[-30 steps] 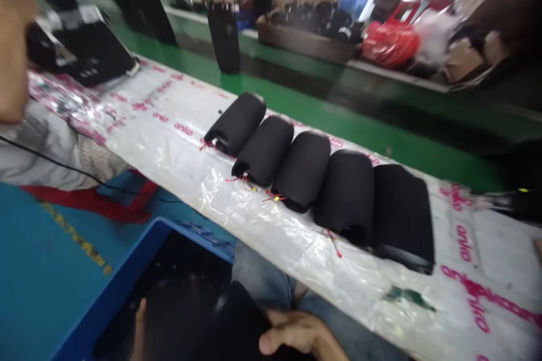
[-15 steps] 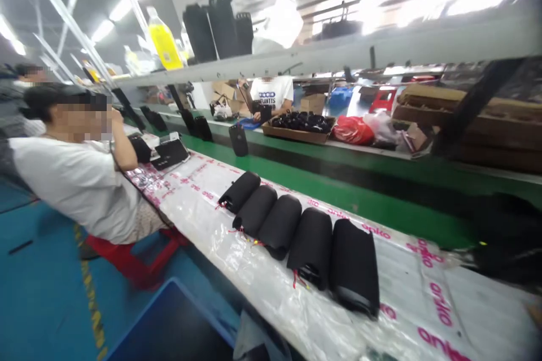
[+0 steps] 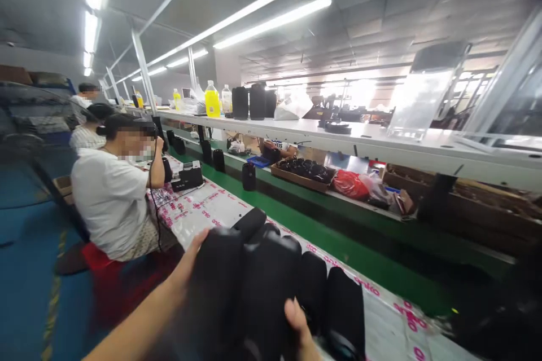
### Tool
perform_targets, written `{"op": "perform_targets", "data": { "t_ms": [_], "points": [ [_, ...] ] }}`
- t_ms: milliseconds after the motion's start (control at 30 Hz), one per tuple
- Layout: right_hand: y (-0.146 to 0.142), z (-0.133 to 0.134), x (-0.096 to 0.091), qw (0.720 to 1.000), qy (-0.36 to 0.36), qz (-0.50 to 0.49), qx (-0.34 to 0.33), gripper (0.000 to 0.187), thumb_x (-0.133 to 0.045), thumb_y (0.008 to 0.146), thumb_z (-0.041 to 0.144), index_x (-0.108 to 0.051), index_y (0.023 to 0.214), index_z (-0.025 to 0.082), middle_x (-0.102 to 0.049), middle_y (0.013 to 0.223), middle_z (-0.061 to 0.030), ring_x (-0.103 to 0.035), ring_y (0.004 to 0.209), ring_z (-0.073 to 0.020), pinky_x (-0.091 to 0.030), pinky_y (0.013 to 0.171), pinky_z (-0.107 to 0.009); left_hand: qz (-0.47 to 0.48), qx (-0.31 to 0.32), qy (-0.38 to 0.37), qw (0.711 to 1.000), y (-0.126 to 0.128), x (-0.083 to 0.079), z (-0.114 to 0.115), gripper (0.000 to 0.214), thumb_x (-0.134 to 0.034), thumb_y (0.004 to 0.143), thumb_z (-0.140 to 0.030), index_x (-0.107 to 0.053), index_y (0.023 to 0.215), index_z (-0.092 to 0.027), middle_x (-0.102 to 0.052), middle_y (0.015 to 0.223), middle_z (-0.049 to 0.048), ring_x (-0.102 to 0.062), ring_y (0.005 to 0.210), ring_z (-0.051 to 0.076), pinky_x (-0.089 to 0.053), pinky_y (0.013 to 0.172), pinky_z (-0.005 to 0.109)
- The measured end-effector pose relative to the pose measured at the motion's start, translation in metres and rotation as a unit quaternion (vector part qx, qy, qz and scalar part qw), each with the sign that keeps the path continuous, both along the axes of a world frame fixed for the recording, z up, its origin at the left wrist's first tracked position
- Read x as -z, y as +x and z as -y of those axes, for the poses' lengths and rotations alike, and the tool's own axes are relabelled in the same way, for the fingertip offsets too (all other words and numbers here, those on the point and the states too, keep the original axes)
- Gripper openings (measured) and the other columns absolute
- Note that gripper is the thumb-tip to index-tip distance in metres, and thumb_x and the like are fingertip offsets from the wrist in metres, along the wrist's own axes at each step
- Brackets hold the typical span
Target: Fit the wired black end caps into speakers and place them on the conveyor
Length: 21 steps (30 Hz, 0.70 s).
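In the head view two black rounded casings (image 3: 266, 287), like portable speaker shells, stand side by side above the bench, slightly blurred. My left hand (image 3: 188, 268) presses on the left side of the left casing, its fingers partly hidden behind it. My right hand (image 3: 298, 321) grips the right casing from the right, thumb on its front. Just beyond them more black casings (image 3: 345, 310) lie in a row on the plastic-covered bench (image 3: 220, 208), partly hidden by the held pair.
A green conveyor belt (image 3: 292, 220) runs behind the bench, carrying black speakers (image 3: 248, 176). Past it are a carton of black parts (image 3: 302, 172) and a red bag (image 3: 350, 183). A shelf (image 3: 359, 141) spans overhead. A co-worker (image 3: 112, 197) sits at the left.
Both my hands have come into view from below, holding two black casings in front of the row. The camera has tilted up, showing more ceiling and shelf.
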State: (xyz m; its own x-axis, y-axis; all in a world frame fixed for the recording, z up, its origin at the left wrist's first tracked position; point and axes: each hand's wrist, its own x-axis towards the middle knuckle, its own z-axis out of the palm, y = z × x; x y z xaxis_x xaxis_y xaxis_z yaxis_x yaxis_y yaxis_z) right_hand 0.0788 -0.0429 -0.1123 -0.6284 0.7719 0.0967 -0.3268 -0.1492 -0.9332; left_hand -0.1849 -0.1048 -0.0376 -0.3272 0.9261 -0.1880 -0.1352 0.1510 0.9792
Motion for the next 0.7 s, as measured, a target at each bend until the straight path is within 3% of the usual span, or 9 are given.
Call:
{"op": "perform_targets", "data": {
  "t_ms": [67, 133, 233, 300, 433, 600, 700],
  "points": [
    [-0.011, -0.015, -0.019, 0.997, -0.064, -0.036, 0.023, 0.084, -0.067, 0.081, 0.087, -0.079, 0.126, 0.017, -0.084, 0.125, -0.0164, -0.075, 0.127, -0.0430, -0.063, 0.106, -0.055, 0.031, 0.041, -0.009, 0.999, -0.007, -0.016, -0.047, 0.056, -0.061, 0.106, -0.065, -0.076, 0.117, -0.013, -0.079, 0.115, 0.0113, -0.078, 0.099, 0.027, -0.067, 0.087, 0.042],
    [-0.021, -0.036, -0.037, 0.993, -0.100, -0.050, 0.044, 0.085, -0.061, 0.083, 0.088, -0.080, 0.123, 0.015, -0.085, 0.120, -0.0153, -0.076, 0.126, -0.0413, -0.063, 0.106, -0.054, 0.054, 0.079, -0.016, 0.995, -0.011, -0.030, -0.096, 0.067, -0.056, 0.103, -0.075, -0.079, 0.106, -0.012, -0.081, 0.105, 0.0117, -0.078, 0.091, 0.025, -0.067, 0.082, 0.038],
    [-0.025, -0.062, -0.054, 0.988, -0.129, -0.047, 0.067, 0.073, -0.068, 0.084, 0.077, -0.081, 0.119, 0.014, -0.087, 0.114, -0.0138, -0.078, 0.124, -0.0381, -0.063, 0.107, -0.050, 0.069, 0.135, -0.040, 0.988, -0.013, -0.042, -0.156, 0.059, -0.058, 0.106, -0.070, -0.076, 0.109, -0.013, -0.079, 0.100, 0.0076, -0.076, 0.084, 0.020, -0.065, 0.080, 0.037],
    [-0.017, -0.068, -0.055, 0.985, -0.142, -0.041, 0.082, 0.068, -0.074, 0.082, 0.073, -0.082, 0.116, 0.014, -0.087, 0.111, -0.0137, -0.079, 0.122, -0.0374, -0.064, 0.105, -0.049, 0.063, 0.171, -0.062, 0.981, -0.013, -0.042, -0.181, 0.049, -0.061, 0.108, -0.062, -0.073, 0.114, -0.014, -0.078, 0.102, 0.0060, -0.076, 0.085, 0.019, -0.065, 0.081, 0.037],
    [0.010, -0.061, -0.041, 0.979, -0.169, -0.022, 0.110, 0.067, -0.077, 0.081, 0.071, -0.082, 0.113, 0.013, -0.087, 0.113, -0.0146, -0.080, 0.121, -0.0367, -0.064, 0.107, -0.049, 0.015, 0.210, -0.099, 0.972, -0.016, -0.030, -0.201, 0.041, -0.066, 0.108, -0.053, -0.073, 0.117, -0.014, -0.077, 0.108, 0.0065, -0.076, 0.091, 0.020, -0.065, 0.083, 0.038],
    [0.047, -0.053, -0.022, 0.971, -0.196, 0.008, 0.137, 0.065, -0.079, 0.084, 0.069, -0.081, 0.119, 0.015, -0.086, 0.121, -0.0133, -0.080, 0.122, -0.0370, -0.063, 0.109, -0.049, -0.089, 0.190, -0.118, 0.970, -0.024, -0.016, -0.205, 0.038, -0.067, 0.108, -0.051, -0.073, 0.119, -0.015, -0.077, 0.112, 0.0073, -0.076, 0.094, 0.021, -0.066, 0.086, 0.039],
    [0.071, -0.058, -0.021, 0.972, -0.141, 0.082, 0.167, 0.071, -0.083, 0.080, 0.071, -0.079, 0.125, 0.016, -0.085, 0.121, -0.0148, -0.077, 0.125, -0.0415, -0.061, 0.109, -0.053, -0.171, 0.159, -0.109, 0.966, -0.029, -0.015, -0.211, 0.040, -0.068, 0.107, -0.052, -0.073, 0.121, -0.014, -0.077, 0.116, 0.0079, -0.076, 0.102, 0.024, -0.065, 0.092, 0.044]
  ]
}}
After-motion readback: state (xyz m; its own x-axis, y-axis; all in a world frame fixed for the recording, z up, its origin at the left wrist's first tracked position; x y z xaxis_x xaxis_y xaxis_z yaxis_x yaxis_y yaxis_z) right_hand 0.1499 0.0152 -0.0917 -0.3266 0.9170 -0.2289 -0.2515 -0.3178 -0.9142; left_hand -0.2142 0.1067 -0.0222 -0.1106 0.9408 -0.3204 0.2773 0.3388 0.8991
